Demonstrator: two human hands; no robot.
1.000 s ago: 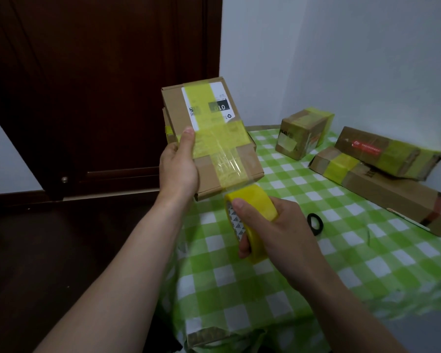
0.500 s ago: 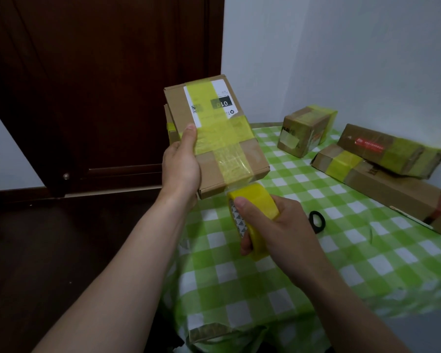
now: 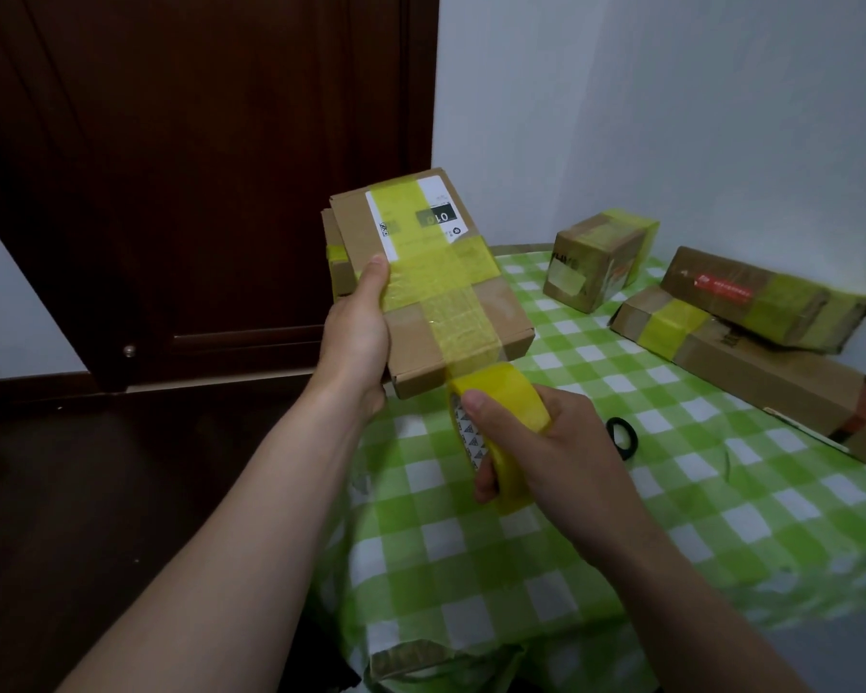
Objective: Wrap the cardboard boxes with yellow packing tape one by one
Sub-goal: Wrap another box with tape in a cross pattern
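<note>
My left hand (image 3: 356, 337) grips a flat cardboard box (image 3: 496, 312) by its left edge, holding it tilted in the air above the table's near left corner. The box has a white label and crossing bands of yellow tape on its top face. My right hand (image 3: 546, 447) grips the yellow tape roll (image 3: 501, 392) just under the box's near edge. A strip of tape runs from the roll up over that edge onto the top face.
A table under a green and white checked cloth (image 3: 671, 517) fills the right. At its back lie a small taped box (image 3: 596, 257), a long box (image 3: 771, 377) and a flat taped box (image 3: 771, 297) on top. A black ring (image 3: 621, 435) lies near my right hand. A dark door (image 3: 196, 167) stands behind.
The box has tilted and dropped a little toward the roll. My right hand with the roll has stayed just under its near edge; the view shifted slightly.
</note>
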